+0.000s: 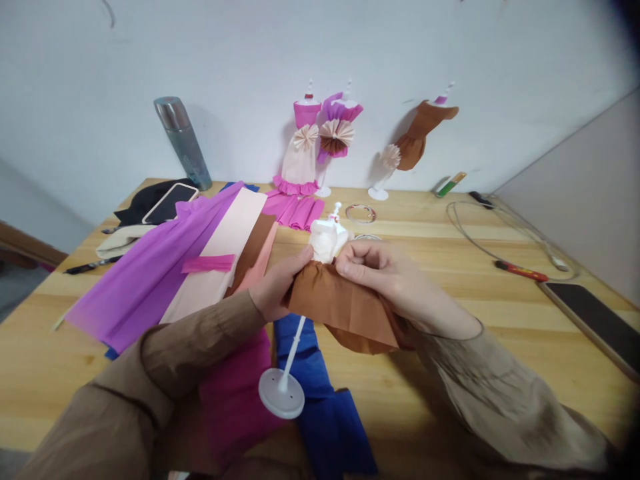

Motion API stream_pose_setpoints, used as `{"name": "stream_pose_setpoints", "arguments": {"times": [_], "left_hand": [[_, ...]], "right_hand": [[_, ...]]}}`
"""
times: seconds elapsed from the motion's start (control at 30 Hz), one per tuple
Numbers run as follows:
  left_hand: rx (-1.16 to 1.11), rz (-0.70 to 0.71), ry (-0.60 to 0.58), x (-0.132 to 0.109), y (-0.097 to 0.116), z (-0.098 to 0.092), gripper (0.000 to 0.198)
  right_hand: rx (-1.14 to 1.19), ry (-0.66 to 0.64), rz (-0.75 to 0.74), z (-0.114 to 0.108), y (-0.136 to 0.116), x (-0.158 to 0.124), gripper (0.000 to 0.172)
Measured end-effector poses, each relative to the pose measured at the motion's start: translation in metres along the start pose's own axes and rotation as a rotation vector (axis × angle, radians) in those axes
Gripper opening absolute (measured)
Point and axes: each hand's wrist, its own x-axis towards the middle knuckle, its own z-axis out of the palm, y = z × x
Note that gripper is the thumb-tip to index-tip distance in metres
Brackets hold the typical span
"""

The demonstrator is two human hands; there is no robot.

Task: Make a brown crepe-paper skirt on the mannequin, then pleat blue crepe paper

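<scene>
The grip of left hand [277, 287] and right hand [373, 267] pinched brown paper [345, 308] at the waist of a small mannequin [324, 241].

From where I stood, the brown paper looked light, soft and easily torn, best held by its gathered top edge; it hung above the worktop [420, 230], near blue paper [310, 373], dressed figures [299, 160] beyond.

My camera showed the white miniature dress form [325, 241] tilted, its round base [281, 395] toward the table's [480, 293] near edge; brown paper [345, 303], gathered along its top, flared at the waist.
</scene>
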Motion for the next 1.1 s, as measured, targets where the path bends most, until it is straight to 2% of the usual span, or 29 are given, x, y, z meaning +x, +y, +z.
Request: {"name": "stream_pose_setpoints", "arguments": {"times": [0.13, 0.3, 0.47, 0.73, 0.9, 1.1], "left_hand": [[0.018, -0.042, 0.028, 0.0, 0.003, 0.0, 0.052], [0.039, 0.016, -0.077, 0.005, -0.001, -0.003, 0.054], [0.066, 0.027, -0.185, 0.01, -0.006, -0.011, 0.063], [0.16, -0.008, -0.147, 0.008, 0.0, -0.018, 0.054], [0.106, -0.054, -0.095, 0.007, 0.005, -0.015, 0.058], [0.043, -0.024, -0.086, 0.004, 0.0, -0.008, 0.057]], "right_hand": [[-0.105, -0.049, 0.02, -0.004, 0.002, 0.003, 0.026], [-0.178, -0.043, -0.006, -0.002, 0.003, 0.006, 0.02], [-0.172, -0.105, -0.011, -0.001, 0.005, 0.007, 0.023], [-0.136, -0.098, 0.005, -0.004, 0.007, 0.008, 0.028], [-0.189, -0.075, 0.013, -0.004, 0.006, 0.006, 0.028], [-0.062, -0.043, 0.021, 0.004, 0.005, 0.003, 0.028]]}}
